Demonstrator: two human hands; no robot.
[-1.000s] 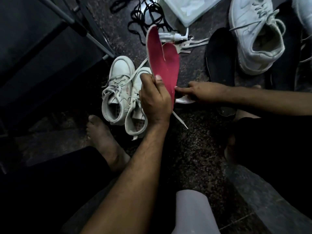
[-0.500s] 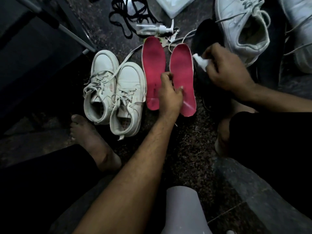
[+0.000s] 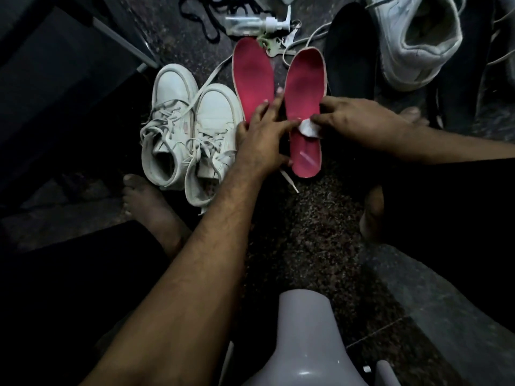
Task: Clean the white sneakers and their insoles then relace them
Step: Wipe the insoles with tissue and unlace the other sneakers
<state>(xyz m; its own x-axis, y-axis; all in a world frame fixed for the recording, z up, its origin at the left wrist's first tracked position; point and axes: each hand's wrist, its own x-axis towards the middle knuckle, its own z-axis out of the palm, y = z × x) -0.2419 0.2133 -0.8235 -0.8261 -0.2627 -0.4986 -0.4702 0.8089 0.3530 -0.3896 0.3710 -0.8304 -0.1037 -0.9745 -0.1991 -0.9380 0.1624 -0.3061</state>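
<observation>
Near the middle of the frame, two pink insoles lie flat on the dark speckled floor (image 3: 306, 246), side by side and face up, which looks meant to give a firm surface for wiping. The left hand (image 3: 260, 135) rests spread across the gap between them, its fingers fairly straight and fanned: some lie on the left insole (image 3: 252, 76), while one stretches onto the right insole (image 3: 302, 87), seemingly pinning both in place. The right hand (image 3: 359, 122) reaches in from the right edge, its fingertips closed narrowly on a small white wipe (image 3: 308, 129) pressed against the right insole's middle. Just left of the insoles stands the pair of white sneakers (image 3: 189, 135), laces loose, touching one another. At the upper centre lies a clear pump bottle (image 3: 250, 23), likely the cleaner, within reach.
</observation>
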